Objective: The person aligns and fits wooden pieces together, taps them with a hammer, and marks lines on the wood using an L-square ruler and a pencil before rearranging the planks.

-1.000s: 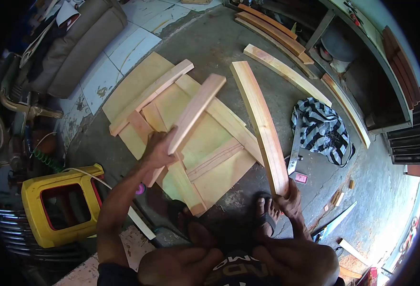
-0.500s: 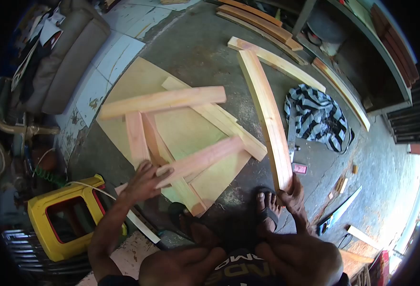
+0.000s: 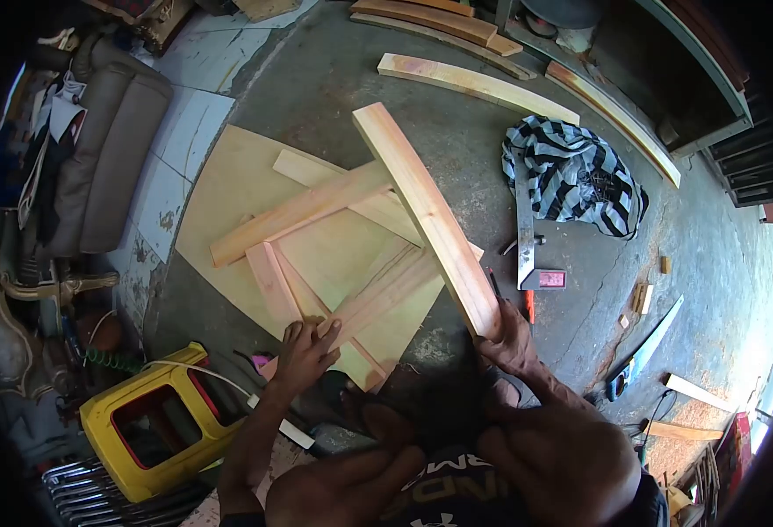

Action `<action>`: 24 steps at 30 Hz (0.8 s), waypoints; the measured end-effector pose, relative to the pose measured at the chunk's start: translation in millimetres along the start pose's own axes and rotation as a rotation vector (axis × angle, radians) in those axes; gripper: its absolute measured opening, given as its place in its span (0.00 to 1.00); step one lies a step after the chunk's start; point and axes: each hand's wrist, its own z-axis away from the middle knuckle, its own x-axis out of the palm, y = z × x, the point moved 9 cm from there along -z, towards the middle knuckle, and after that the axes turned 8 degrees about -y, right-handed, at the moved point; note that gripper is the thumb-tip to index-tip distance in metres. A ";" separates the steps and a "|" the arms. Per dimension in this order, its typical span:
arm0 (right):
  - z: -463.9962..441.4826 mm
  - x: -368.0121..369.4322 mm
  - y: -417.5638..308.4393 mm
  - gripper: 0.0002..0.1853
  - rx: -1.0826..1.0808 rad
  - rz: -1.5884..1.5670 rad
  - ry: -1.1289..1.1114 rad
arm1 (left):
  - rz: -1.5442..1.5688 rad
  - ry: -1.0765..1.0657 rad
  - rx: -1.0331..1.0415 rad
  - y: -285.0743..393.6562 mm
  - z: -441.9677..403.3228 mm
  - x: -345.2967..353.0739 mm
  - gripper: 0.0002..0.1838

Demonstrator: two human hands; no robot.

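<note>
My right hand (image 3: 511, 341) grips the near end of a long wooden plank (image 3: 426, 211), tilted across the right side of a loose stack of boards. My left hand (image 3: 309, 353) is closed on the near end of another wooden board (image 3: 386, 290). Under that board lie a short pinkish board (image 3: 272, 283) and other pieces. Farther off, a thick board (image 3: 303, 209) slants over the stack, its right end behind the plank. Beneath everything is a plywood sheet (image 3: 219, 167) on the floor.
Right of the plank lie a try square (image 3: 526, 237), a pink box (image 3: 551, 278) and a striped cloth (image 3: 579, 180). A handsaw (image 3: 645, 347) rests farther right. A yellow plastic frame (image 3: 110, 430) stands at left. More planks (image 3: 474, 83) lie at the back.
The plank in my right hand has swung left, and now overlaps the stacked boards. The left-hand board appears lower over the stack. My head view has shifted too.
</note>
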 end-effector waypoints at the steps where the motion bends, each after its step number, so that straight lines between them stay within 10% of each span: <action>1: -3.7 1.1 -3.6 0.41 -0.024 0.032 -0.009 | -0.024 -0.018 -0.003 -1.2 -4.3 5.3 0.39; 14: -33.5 13.2 -0.6 0.41 -0.100 0.128 -0.102 | 0.074 -0.091 -0.106 9.7 -17.6 7.2 0.41; 16: -32.6 4.0 0.4 0.41 -0.080 0.114 -0.060 | 0.156 0.166 -0.001 2.6 -20.4 -18.7 0.38; 24: -6.9 -46.7 69.0 0.34 -0.083 -0.038 0.208 | -0.019 0.265 -0.538 -218.3 -31.3 -60.5 0.42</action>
